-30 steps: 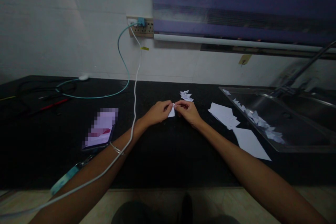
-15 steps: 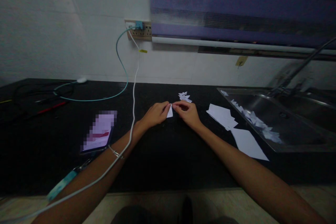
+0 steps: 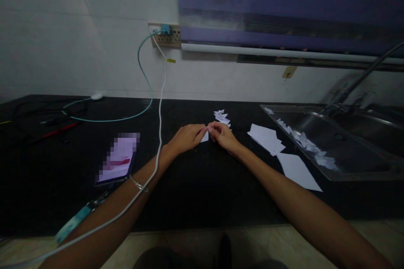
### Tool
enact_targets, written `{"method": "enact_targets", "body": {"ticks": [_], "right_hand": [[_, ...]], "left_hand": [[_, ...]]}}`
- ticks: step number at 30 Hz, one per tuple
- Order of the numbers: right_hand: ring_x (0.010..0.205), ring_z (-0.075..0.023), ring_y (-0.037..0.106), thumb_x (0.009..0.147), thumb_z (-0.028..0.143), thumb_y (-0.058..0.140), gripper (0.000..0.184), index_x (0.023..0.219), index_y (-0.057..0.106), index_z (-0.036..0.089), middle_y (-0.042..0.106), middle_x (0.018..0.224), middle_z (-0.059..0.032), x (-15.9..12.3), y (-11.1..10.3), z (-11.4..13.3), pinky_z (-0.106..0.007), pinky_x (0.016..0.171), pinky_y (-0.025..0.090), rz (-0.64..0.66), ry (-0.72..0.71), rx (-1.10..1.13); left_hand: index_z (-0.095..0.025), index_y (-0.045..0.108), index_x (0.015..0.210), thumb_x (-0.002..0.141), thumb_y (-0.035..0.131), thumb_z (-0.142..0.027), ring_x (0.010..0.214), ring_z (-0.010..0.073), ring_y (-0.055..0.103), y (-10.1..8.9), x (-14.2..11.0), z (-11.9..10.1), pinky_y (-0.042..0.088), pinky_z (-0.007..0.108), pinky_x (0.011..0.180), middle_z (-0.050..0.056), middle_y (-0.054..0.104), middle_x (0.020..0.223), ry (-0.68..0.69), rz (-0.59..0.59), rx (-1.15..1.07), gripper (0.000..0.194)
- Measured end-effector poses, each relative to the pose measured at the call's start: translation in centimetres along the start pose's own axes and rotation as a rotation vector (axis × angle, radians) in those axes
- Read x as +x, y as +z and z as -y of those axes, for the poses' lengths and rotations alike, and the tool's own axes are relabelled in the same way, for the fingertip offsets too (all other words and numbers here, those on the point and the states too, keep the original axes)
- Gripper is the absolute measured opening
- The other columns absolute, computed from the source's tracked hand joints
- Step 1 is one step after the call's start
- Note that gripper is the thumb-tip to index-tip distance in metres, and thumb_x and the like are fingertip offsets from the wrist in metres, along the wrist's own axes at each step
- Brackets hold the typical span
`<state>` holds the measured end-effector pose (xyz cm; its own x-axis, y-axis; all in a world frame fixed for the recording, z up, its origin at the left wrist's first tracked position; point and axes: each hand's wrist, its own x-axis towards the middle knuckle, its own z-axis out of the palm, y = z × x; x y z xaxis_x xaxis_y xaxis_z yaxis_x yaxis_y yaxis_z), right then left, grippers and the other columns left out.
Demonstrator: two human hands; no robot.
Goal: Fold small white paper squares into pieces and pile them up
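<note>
A small folded piece of white paper is pinched between my two hands above the dark countertop. My left hand grips its left side, with the fingers closed. On the other side my right hand pinches its upper edge between thumb and fingertips, close to the left thumb. My fingers hide much of the paper. Just beyond the right hand lie several folded paper pieces. A fanned stack of white paper sheets and a larger single sheet rest to the right.
A metal sink with a faucet is at the right, folded papers along its rim. A phone lies left. A white cable hangs from the wall socket across my left forearm.
My right hand's fingers have curled in closer to the left thumb at the paper's top. More of the folded pieces behind now shows. The view has shifted slightly.
</note>
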<state>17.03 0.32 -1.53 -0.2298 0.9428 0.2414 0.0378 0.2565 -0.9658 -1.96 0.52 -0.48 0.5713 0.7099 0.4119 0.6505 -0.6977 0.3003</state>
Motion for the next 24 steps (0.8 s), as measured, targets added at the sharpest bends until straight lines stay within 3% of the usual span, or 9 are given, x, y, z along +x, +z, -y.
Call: {"method": "enact_targets", "body": {"ticks": [5, 10, 14, 17, 21, 24], "right_hand": [[0.051, -0.0115, 0.044, 0.078, 0.059, 0.07, 0.039, 0.077, 0.056, 0.022, 0.051, 0.058, 0.0048, 0.0, 0.0, -0.2, -0.026, 0.05, 0.032, 0.073, -0.025, -0.058], [0.051, -0.0113, 0.043, 0.081, 0.05, 0.069, 0.03, 0.083, 0.062, 0.02, 0.05, 0.058, 0.0049, -0.2, 0.2, -0.3, -0.027, 0.049, 0.033, -0.005, -0.03, -0.079], [0.053, -0.0117, 0.048, 0.08, 0.048, 0.071, 0.031, 0.094, 0.066, 0.02, 0.054, 0.065, 0.0039, -0.3, 0.3, 0.3, -0.027, 0.048, 0.039, -0.117, -0.018, 0.007], [0.063, -0.0142, 0.056, 0.074, 0.05, 0.077, 0.038, 0.098, 0.064, 0.023, 0.061, 0.076, 0.0014, -0.4, 0.5, 0.6, -0.027, 0.05, 0.047, -0.113, 0.006, 0.066], [0.061, -0.0146, 0.055, 0.073, 0.051, 0.079, 0.035, 0.084, 0.061, 0.023, 0.06, 0.074, 0.0008, -0.5, 0.7, 0.3, -0.028, 0.051, 0.047, -0.062, -0.025, -0.014], [0.061, -0.0164, 0.054, 0.08, 0.048, 0.073, 0.028, 0.08, 0.059, 0.023, 0.057, 0.068, 0.001, -0.5, 0.6, 0.0, -0.031, 0.056, 0.047, -0.111, -0.104, -0.143]], "left_hand": [[-0.02, 0.065, 0.094, 0.102, 0.045, -0.044, 0.076, 0.019, 0.064, -0.4, 0.0, -0.3, 0.041, 0.029, 0.066, 0.005, 0.071, 0.087, -0.087, -0.022, -0.116, 0.032], [-0.018, 0.065, 0.089, 0.095, 0.053, -0.034, 0.064, 0.015, 0.059, 0.0, 0.3, -0.5, 0.038, 0.026, 0.058, 0.001, 0.066, 0.073, -0.181, -0.074, -0.273, 0.021], [-0.018, 0.059, 0.084, 0.095, 0.055, -0.036, 0.053, 0.0116, 0.054, 0.2, 1.1, -0.5, 0.038, 0.022, 0.05, -0.002, 0.06, 0.061, -0.334, -0.256, -0.59, 0.021], [-0.02, 0.053, 0.085, 0.097, 0.056, -0.04, 0.043, 0.0089, 0.05, 0.1, 1.6, -0.3, 0.037, 0.02, 0.045, -0.006, 0.056, 0.053, -0.381, -0.355, -0.814, 0.023], [-0.019, 0.052, 0.086, 0.096, 0.061, -0.041, 0.045, 0.0081, 0.056, -0.3, 1.6, -0.3, 0.038, 0.019, 0.044, -0.005, 0.06, 0.056, -0.335, -0.336, -0.928, 0.025], [-0.018, 0.055, 0.087, 0.093, 0.065, -0.043, 0.044, 0.007, 0.055, -0.2, 1.4, -0.3, 0.035, 0.017, 0.04, -0.004, 0.062, 0.058, -0.32, -0.287, -0.98, 0.028]]}}
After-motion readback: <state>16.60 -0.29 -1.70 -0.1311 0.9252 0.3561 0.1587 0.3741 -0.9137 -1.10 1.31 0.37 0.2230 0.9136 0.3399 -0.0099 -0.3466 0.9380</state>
